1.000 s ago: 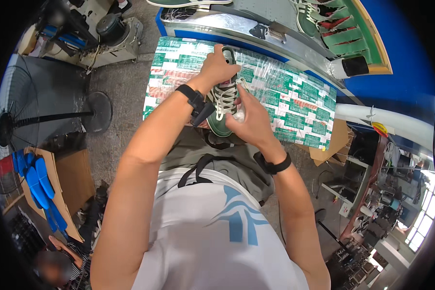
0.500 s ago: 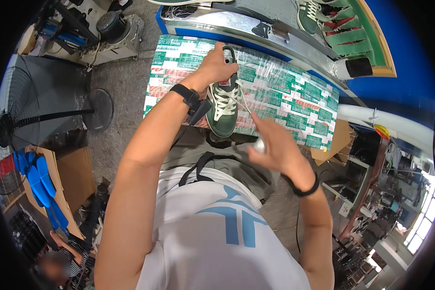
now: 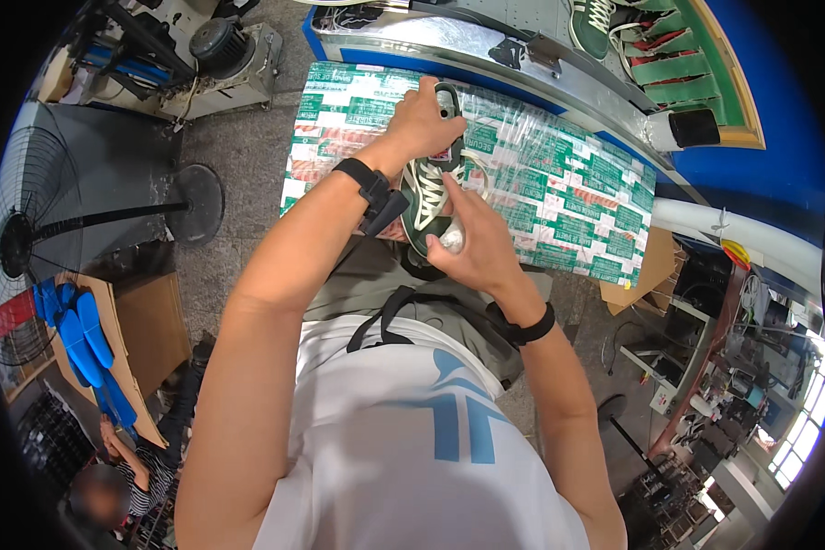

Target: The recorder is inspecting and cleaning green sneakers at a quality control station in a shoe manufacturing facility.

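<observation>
A dark green sneaker (image 3: pixel 422 209) with cream laces and trim lies toe toward me on the wrapped box. My left hand (image 3: pixel 419 126) grips its heel end, fingers and thumb around the collar. Over the laced front is my right hand (image 3: pixel 477 234), its index finger reaching up to the laces and its thumb by the toe. A small rounded whitish thing (image 3: pixel 452 238) sits inside the bend of my right hand; its kind is unclear. Loose lace (image 3: pixel 477 174) loops out to the right of the shoe's tongue.
Beneath the shoe is a box (image 3: pixel 559 197) wrapped in green and white printed tape. Behind it runs a metal-edged conveyor (image 3: pixel 431 41) carrying another green sneaker (image 3: pixel 591 27) beside a green rack (image 3: pixel 697 69). A floor fan (image 3: pixel 18 238) stands left. A person (image 3: pixel 137 477) is at lower left.
My right hand has come in from the right, where it drew a lace out taut, onto the front of the sneaker. That lace now hangs slack. My left hand keeps its grip.
</observation>
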The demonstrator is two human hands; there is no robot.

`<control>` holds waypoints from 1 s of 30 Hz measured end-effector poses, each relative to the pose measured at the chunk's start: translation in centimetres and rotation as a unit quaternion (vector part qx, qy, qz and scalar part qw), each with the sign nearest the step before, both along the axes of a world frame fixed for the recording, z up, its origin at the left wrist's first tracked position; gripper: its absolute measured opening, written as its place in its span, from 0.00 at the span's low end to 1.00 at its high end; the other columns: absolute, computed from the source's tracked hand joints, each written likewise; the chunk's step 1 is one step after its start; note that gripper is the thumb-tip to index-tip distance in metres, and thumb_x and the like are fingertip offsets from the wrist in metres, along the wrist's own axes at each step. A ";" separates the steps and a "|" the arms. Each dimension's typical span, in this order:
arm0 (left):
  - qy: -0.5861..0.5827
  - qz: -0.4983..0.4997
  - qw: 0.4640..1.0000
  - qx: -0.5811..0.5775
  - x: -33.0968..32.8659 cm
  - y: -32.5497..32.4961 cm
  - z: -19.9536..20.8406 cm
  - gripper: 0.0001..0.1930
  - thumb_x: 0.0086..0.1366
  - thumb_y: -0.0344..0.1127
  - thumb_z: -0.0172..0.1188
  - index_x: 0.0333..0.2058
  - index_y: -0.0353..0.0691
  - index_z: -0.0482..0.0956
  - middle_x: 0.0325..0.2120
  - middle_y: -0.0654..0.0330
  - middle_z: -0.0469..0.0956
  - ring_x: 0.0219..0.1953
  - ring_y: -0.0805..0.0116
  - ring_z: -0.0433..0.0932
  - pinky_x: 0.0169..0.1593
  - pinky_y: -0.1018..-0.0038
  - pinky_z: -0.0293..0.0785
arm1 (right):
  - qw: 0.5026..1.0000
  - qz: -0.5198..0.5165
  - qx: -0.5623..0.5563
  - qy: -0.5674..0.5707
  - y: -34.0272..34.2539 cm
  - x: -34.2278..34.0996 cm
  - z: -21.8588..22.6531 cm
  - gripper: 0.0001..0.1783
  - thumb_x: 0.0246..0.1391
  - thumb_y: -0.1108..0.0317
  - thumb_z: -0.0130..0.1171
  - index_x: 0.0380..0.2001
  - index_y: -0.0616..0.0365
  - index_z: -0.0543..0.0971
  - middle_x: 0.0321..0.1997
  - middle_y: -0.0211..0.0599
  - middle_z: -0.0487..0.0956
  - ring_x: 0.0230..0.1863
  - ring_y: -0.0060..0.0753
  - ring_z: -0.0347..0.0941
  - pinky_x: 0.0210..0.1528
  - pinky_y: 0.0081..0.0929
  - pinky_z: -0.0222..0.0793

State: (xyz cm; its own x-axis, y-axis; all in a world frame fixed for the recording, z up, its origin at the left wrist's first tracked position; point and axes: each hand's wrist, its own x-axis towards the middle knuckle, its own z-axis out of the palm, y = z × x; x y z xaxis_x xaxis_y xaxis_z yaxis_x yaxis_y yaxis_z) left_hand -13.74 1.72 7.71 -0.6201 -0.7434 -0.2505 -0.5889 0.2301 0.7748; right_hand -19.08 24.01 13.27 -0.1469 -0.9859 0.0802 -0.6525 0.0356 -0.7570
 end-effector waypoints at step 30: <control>0.185 -0.022 0.936 0.297 4.3 -1.6 4.0 0.36 0.70 0.38 0.70 0.72 0.39 0.65 0.56 0.53 0.79 0.58 0.61 0.79 0.63 0.67 0.76 | 0.982 -0.125 0.061 -0.127 0.4 1.0 -4.5 0.49 0.62 0.59 0.66 0.80 0.72 0.60 0.69 0.65 0.76 0.68 0.63 0.75 0.72 0.44 0.69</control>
